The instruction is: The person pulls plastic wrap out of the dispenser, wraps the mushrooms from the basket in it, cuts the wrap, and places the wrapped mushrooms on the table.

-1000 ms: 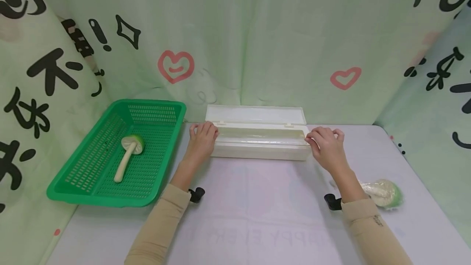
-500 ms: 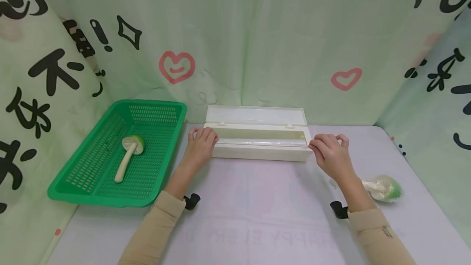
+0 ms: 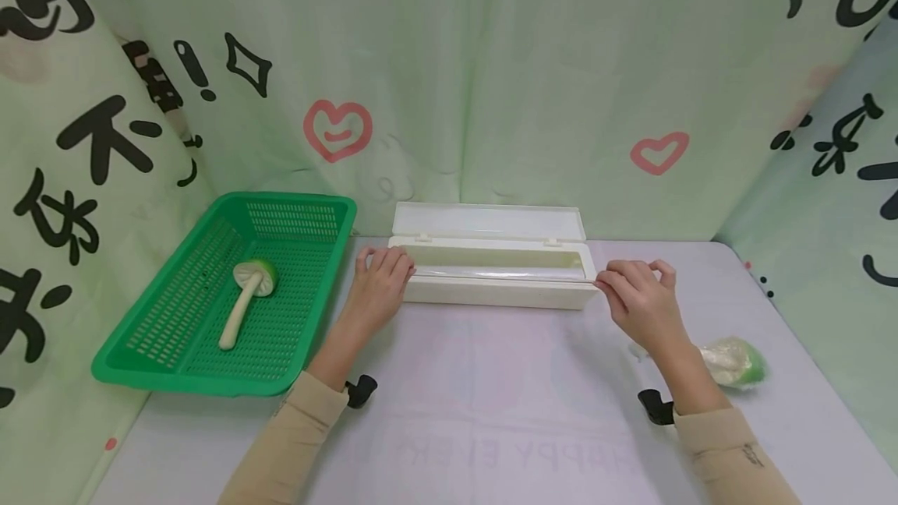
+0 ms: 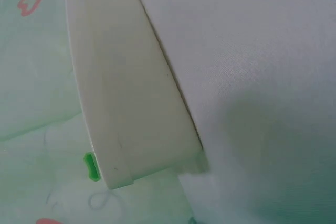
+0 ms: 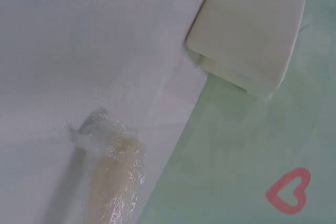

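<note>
Desk (image 3: 491, 404): white box (image 3: 494, 294) at the back, lid (image 3: 489, 223) up. Over 1 s, left hand (image 3: 376, 287) and right hand (image 3: 646, 304) eased nearer and wider apart — fingers look clamped on the edge of the clear film (image 3: 501, 273), by the front lip — so it's apparently being drawn out.

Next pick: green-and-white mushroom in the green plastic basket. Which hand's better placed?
Left, probably. The left hand, at the left end of the white rectangular box, is nearer the basket and mushroom; the right hand is at the opposite end.
</note>
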{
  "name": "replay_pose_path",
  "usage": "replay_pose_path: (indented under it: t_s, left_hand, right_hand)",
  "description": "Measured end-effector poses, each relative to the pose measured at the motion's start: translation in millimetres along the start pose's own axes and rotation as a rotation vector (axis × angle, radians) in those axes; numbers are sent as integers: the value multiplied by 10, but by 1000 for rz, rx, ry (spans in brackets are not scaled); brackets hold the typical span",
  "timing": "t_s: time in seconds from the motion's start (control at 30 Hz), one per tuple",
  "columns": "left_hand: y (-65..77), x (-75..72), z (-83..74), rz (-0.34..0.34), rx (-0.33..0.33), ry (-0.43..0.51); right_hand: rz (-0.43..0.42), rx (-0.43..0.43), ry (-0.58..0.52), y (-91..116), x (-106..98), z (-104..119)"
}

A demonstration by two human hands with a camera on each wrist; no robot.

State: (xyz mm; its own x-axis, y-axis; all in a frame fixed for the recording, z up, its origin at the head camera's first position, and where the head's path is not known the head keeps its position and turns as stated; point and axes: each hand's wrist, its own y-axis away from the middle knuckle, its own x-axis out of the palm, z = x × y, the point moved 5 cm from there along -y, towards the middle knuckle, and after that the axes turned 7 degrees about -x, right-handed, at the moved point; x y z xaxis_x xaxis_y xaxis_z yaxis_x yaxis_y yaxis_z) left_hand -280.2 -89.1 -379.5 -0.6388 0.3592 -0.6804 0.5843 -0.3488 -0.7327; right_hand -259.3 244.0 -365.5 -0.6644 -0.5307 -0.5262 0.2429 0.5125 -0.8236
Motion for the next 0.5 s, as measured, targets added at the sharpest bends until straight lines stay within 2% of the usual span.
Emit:
replay_pose_path:
  t_s: [0.27,0.5]
  left_hand:
    - [30,-93,-33,-83,29,12]
    - [21,-178,-61,-90,37,15]
  right_hand:
    - [-37,-49,15,-16,-84,52]
    - [-57,-68,18,-74,-170,103]
